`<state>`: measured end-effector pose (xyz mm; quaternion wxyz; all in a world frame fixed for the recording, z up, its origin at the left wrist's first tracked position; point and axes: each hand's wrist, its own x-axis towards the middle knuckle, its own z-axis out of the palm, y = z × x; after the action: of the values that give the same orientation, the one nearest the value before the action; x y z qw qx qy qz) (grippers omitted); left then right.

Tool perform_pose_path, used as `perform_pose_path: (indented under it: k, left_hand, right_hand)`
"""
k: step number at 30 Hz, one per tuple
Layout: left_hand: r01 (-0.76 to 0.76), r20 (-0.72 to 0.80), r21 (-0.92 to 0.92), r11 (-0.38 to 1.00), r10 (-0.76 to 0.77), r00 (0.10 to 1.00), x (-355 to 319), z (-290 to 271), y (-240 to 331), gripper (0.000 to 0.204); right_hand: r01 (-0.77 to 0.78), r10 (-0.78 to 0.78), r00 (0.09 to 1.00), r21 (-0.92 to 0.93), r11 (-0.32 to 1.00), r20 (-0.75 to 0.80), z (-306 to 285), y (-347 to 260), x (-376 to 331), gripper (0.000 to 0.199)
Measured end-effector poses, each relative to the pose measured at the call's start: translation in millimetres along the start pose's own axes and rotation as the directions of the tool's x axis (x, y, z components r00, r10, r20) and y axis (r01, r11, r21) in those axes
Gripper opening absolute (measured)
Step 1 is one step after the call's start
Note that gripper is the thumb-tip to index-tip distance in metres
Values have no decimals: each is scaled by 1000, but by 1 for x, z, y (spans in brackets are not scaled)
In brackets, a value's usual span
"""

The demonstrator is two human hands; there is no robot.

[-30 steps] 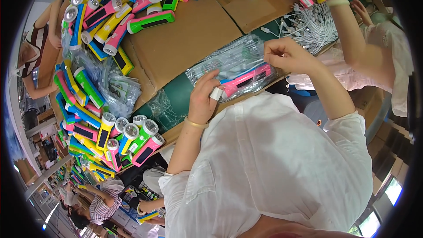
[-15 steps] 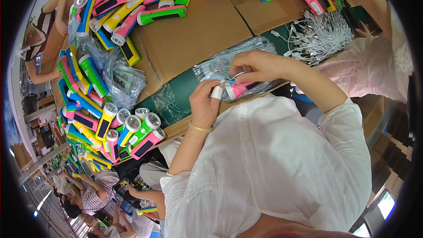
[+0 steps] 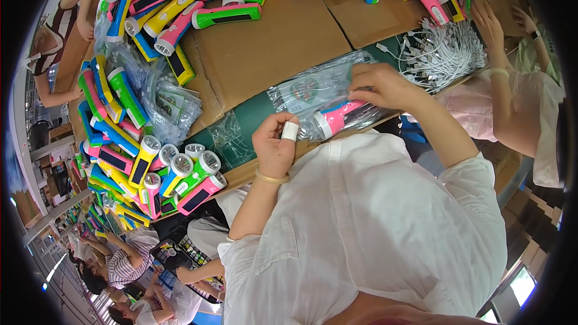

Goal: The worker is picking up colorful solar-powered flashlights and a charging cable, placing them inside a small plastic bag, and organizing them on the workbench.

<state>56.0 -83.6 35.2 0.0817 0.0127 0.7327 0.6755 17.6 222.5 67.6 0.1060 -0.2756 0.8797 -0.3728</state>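
Note:
A pink and blue flashlight (image 3: 340, 117) with a white head lies on clear plastic near the table's front edge; film seems to cover part of it. My left hand (image 3: 274, 147), white tape round one digit, is curled beside the flashlight's head at the plastic's left end. Anything in its fingers is hidden. My right hand (image 3: 385, 87) has its fingers drawn together above the flashlight's tail; what they pinch is too small to make out. Under and behind the flashlight lie flat clear plastic bags (image 3: 307, 91) with printed inserts.
White charging cables (image 3: 442, 54) are heaped at the right. Colourful flashlights (image 3: 147, 159) pile up along the left and far side. More clear bags (image 3: 174, 105) lie beside them. Cardboard (image 3: 265, 48) covers the table's middle. A co-worker's arm (image 3: 490, 30) reaches in at the right.
My right hand has moved right, off the flashlight's middle, and my left hand has drawn slightly left and down. More of the flashlight shows. The co-worker's arm at the right has shifted.

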Motion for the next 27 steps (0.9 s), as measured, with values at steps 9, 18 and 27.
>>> perform_pose_path:
  k: [9, 18, 27]
  left_hand:
    - [74, 244, 318, 945, -157, 957, 34, -4, -7, 12]
    - [-589, 431, 598, 544, 402, 808, 72, 71, -13, 22]
    - [-590, 403, 602, 539, 433, 806, 67, 76, -21, 18]
  right_hand:
    - [-303, 307, 924, 54, 951, -229, -27, 13, -32, 15]
    - [-312, 448, 30, 417, 854, -894, -272, 48, 21, 49]
    - [-178, 267, 892, 260, 949, -364, -89, 34, 38, 26]
